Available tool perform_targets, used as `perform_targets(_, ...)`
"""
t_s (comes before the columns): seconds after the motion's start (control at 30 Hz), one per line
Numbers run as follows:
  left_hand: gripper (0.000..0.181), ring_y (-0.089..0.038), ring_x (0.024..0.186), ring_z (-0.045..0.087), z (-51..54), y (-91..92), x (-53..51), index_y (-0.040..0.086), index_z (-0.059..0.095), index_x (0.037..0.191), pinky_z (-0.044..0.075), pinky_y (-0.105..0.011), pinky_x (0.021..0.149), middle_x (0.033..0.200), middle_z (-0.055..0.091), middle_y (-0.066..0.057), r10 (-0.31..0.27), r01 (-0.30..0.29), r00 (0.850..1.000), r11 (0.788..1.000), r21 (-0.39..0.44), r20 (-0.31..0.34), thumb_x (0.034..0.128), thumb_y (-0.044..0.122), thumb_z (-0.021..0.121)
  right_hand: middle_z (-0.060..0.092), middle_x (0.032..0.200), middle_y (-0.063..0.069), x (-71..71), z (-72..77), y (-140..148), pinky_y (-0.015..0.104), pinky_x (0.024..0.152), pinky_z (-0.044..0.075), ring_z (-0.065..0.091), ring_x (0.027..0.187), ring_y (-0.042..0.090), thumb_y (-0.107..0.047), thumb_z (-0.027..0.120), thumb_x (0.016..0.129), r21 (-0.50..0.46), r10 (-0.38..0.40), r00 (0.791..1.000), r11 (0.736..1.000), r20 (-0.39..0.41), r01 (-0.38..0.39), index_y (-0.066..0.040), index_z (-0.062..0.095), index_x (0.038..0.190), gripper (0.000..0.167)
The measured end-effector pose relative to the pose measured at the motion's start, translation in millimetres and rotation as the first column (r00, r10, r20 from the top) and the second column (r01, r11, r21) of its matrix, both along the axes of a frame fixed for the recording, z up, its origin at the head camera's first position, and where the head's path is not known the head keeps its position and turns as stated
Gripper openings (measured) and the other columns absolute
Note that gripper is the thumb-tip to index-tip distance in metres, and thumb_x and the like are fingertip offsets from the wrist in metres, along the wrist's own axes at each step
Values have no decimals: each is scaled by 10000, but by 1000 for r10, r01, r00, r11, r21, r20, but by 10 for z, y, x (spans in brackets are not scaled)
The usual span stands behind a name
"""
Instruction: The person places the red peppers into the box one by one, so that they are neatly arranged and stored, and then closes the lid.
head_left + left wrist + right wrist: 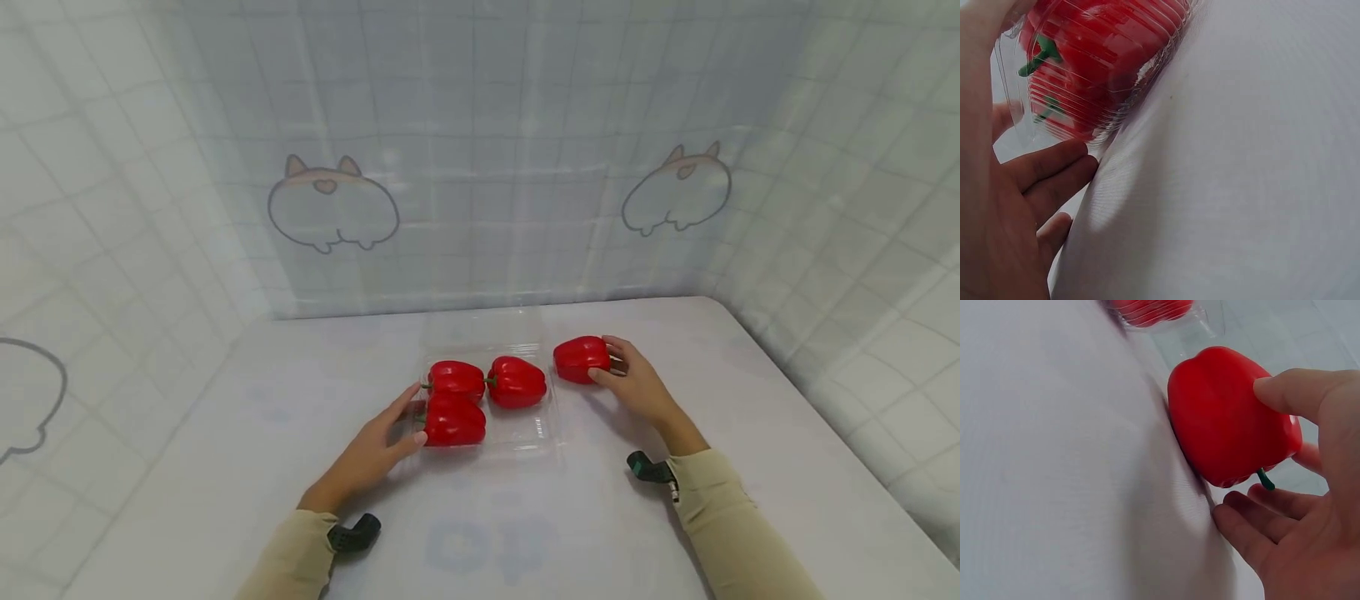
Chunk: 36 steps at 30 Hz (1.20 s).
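Note:
A clear plastic box [517, 429] lies on the table with three red bell peppers in it: one at the back left [456, 379], one at the back right [517, 383] and one at the front left [454, 421]. Beside the box's left wall is my left hand [375, 450], its fingers fairly straight and touching the plastic in the left wrist view. Right of the box, my right hand [636, 385] holds a fourth red bell pepper [1225, 419] between thumb and fingers. That pepper's green stem [1265, 480] points toward my palm.
The box's clear lid [480, 327] lies folded back behind it. A white cloth covers the table [225, 467]. Pale grid-patterned curtains [510, 167] hang at the back and both sides. Dark wrist devices [356, 533] sit at both cuffs.

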<state>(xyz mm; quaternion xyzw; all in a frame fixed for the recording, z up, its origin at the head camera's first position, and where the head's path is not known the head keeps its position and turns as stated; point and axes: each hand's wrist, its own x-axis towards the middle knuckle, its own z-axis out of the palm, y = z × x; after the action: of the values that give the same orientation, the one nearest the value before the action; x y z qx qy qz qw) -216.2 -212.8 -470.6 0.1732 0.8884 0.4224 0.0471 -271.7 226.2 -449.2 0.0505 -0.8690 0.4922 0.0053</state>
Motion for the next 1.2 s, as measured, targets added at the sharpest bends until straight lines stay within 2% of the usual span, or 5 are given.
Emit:
perform_targets(0.3,843,-291,1387,410,63,-23,39,369,210,1597,467,-566,1010,1520,450,-32,13,-13,1000,1000,-6,19,907,549,660,349,1566,203,-23,-4,-43,532,1025,460,457,1327,432,-318,724,931,-44,9,1000,999,-24,-10,-95,303,1546,778)
perform_targets(0.53,851,-305,1399,394,44,-45,32,367,200,1598,466,-568,1011,1527,441,-43,17,-16,999,1000,-14,34,906,550,660,351,1560,218,-19,-13,-77,520,1031,457,447,1340,428,-288,723,933,-54,-2,1000,999,-14,1,-76,285,1534,774)
perform_targets(0.8,845,-313,1413,384,30,7,29,341,213,1603,393,-625,1056,1532,444,-51,0,0,1000,1000,-2,18,912,548,653,370,1555,212,22,-57,-37,519,1023,465,475,1322,415,-332,721,931,-31,-55,998,998,-20,54,-92,276,1559,807)
perform_targets(0.97,855,-309,1414,383,-9,-12,41,345,216,1601,413,-609,1046,1529,447,-42,6,-6,1000,1000,-3,22,902,557,661,410,1519,209,58,-79,-68,515,998,487,503,1289,413,-354,732,920,-40,-72,997,997,-36,70,-80,314,1543,798)
perform_targets(1.2,841,-313,1416,378,21,-39,15,337,217,1603,408,-616,1046,1539,433,-51,-7,7,1000,1000,8,8,914,536,657,466,1427,183,58,-42,-98,534,985,497,521,1237,384,-432,720,914,-62,-113,991,992,-68,108,-109,382,1501,751)
